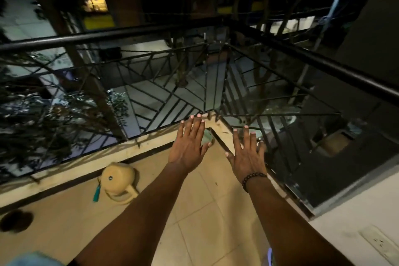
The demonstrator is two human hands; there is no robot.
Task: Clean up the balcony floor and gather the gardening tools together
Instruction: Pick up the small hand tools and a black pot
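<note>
Both my arms reach out over the tiled balcony floor (207, 211). My left hand (190, 144) is flat with fingers spread and holds nothing. My right hand (247, 153) is also flat and empty, with a bead bracelet on its wrist. A cream watering can (118, 181) lies on the floor near the railing, left of my left arm. A teal-handled tool (96, 193) lies beside the can. A pale green pot (207, 138) sits in the corner, mostly hidden behind my left hand.
A black metal railing (151, 30) bounds the balcony at the front and right, meeting in the corner ahead. A dark round object (16, 220) sits on the floor at far left. A white wall with an outlet (382, 244) is at the lower right.
</note>
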